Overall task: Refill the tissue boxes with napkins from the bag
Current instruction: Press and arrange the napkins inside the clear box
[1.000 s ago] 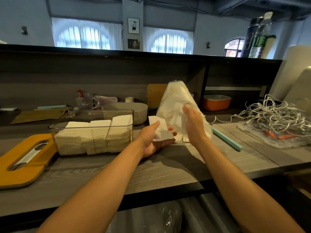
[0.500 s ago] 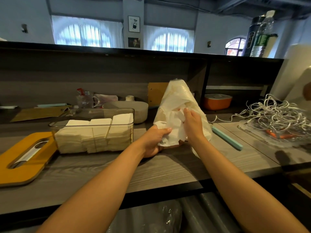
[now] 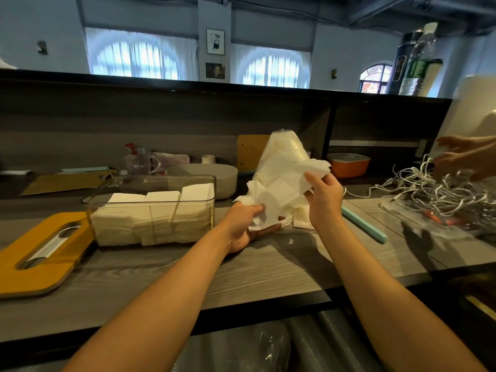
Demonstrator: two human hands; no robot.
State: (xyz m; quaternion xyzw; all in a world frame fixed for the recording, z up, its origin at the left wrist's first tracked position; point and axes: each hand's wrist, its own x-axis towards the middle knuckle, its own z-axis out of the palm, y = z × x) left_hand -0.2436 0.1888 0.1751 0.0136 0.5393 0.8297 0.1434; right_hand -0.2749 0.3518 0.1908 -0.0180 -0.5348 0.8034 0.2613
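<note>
Counter (image 3: 268,277): grey wood grain, dark shelf wall at far side.
Lid (image 3: 40,253): yellow, slotted, flat at far left, touching box.
Box (image 3: 155,210): clear, open, three napkin stacks inside, left of hands.
Left hand (image 3: 241,226): fingers curled, gripping lower edge of loose napkins (image 3: 279,191).
Bag (image 3: 287,149): upright just behind napkins, centre.
Right hand (image 3: 323,200): thumb and fingers pinching napkins' right edge.
Stick (image 3: 363,224): teal, lying right of hands.
Cables (image 3: 434,189): white tangle, far right.

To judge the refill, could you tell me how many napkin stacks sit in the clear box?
3 white napkin stacks: left, middle, right; more may hide behind.
</note>
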